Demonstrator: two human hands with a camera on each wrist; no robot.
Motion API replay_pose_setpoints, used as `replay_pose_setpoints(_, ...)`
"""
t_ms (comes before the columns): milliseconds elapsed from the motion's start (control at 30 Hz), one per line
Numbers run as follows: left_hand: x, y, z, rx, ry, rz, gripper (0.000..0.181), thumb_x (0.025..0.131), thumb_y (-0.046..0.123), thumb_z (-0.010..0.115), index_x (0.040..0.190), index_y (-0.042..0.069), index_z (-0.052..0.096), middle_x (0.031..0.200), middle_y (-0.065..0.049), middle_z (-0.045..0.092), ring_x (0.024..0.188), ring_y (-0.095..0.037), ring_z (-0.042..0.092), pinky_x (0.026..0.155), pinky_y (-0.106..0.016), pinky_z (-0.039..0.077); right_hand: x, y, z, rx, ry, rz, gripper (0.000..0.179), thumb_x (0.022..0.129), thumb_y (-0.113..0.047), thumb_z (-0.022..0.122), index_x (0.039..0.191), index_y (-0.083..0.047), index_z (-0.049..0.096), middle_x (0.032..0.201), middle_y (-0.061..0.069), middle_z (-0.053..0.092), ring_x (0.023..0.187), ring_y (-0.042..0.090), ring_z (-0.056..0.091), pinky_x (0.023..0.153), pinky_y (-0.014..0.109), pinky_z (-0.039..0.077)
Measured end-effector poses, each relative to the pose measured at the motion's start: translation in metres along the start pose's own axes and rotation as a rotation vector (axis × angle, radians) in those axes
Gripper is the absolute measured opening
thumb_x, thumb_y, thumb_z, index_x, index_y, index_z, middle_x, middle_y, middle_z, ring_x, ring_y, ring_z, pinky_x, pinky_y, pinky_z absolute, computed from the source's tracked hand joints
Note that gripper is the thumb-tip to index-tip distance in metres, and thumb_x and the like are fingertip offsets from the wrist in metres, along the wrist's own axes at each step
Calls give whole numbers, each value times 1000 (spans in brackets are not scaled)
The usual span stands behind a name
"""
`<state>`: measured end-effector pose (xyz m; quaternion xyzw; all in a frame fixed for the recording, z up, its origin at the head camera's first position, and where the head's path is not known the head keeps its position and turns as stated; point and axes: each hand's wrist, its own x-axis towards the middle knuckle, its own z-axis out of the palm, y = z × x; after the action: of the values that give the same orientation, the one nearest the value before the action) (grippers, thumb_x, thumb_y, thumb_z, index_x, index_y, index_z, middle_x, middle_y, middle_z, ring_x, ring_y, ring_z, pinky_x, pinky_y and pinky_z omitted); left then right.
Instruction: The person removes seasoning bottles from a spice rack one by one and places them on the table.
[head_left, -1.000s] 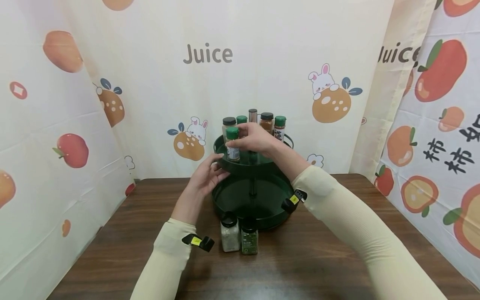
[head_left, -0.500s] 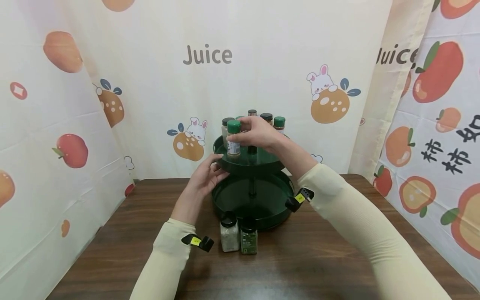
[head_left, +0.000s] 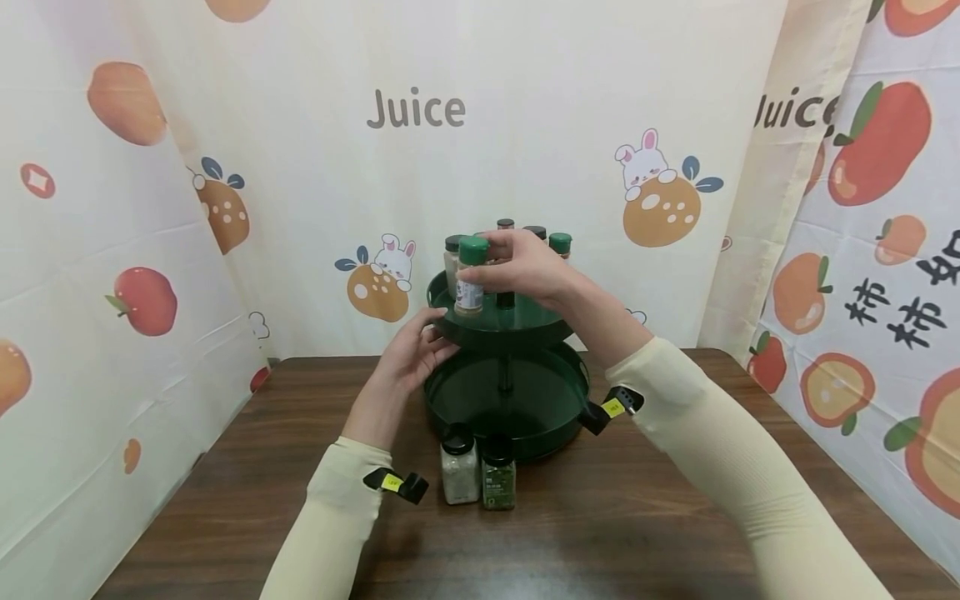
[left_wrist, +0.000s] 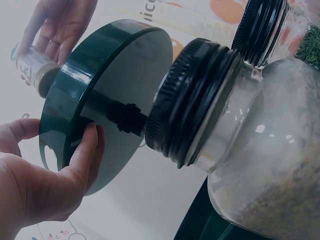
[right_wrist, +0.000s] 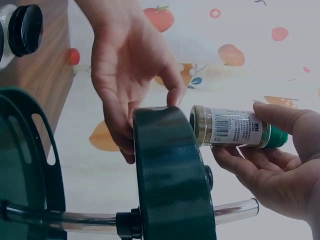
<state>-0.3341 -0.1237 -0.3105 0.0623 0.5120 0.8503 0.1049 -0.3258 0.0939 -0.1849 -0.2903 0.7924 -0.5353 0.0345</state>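
Note:
In the head view my right hand (head_left: 528,268) pinches a green-capped spice jar (head_left: 469,293) between thumb and fingers. The jar (right_wrist: 227,126) is upright over the left front of the upper tier (head_left: 502,333) of a dark green two-tier rack; whether its base touches the tier, I cannot tell. My left hand (head_left: 408,354) grips the upper tier's left rim, its thumb on the outer side and fingers underneath, as the left wrist view shows. Several other jars stand at the back of that tier, including a black-capped jar (head_left: 452,265), partly hidden by my right hand.
On the brown table (head_left: 637,508), in front of the lower tier (head_left: 510,417), stand a black-lidded jar of pale contents (head_left: 460,475) and a black-lidded jar of green herbs (head_left: 498,483). A printed curtain (head_left: 525,150) hangs behind.
The green-capped spice jar has risen slightly and shifted a little to the right with my right hand. My left hand stays on the tier's rim.

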Motion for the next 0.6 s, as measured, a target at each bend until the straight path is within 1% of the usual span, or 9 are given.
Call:
replay_pose_setpoints(100, 0, 0, 0, -1, 1, -1, 64, 107, 26, 56, 162, 8, 30, 148, -18, 49, 114, -22, 64, 103, -36, 55, -6, -1, -2, 13, 13, -7, 59, 96, -19, 79, 149, -6, 56, 137, 14, 67, 125, 29, 65, 106, 48, 55)
replay_pose_setpoints(233, 1, 0, 0, 1, 3, -2, 63, 107, 26, 56, 162, 8, 32, 145, -17, 51, 112, -22, 65, 102, -35, 56, -14, -3, -3, 37, 5, -29, 58, 97, -18, 78, 149, -6, 56, 138, 14, 67, 126, 29, 65, 106, 49, 55)
replay_pose_setpoints(467, -1, 1, 1, 8, 3, 0, 60, 107, 27, 55, 160, 8, 33, 145, -17, 51, 113, -22, 64, 102, -35, 56, -30, -8, -4, 7, 1, -62, 56, 96, -20, 78, 146, -5, 58, 135, 13, 68, 125, 29, 66, 108, 55, 51)
replay_pose_setpoints(600, -1, 1, 1, 6, 13, 1, 60, 107, 27, 56, 159, 8, 34, 145, -18, 51, 114, -23, 64, 103, -36, 56, -40, -9, -2, 29, -9, -77, 55, 96, -16, 77, 146, -3, 58, 136, 15, 67, 126, 29, 66, 109, 54, 51)
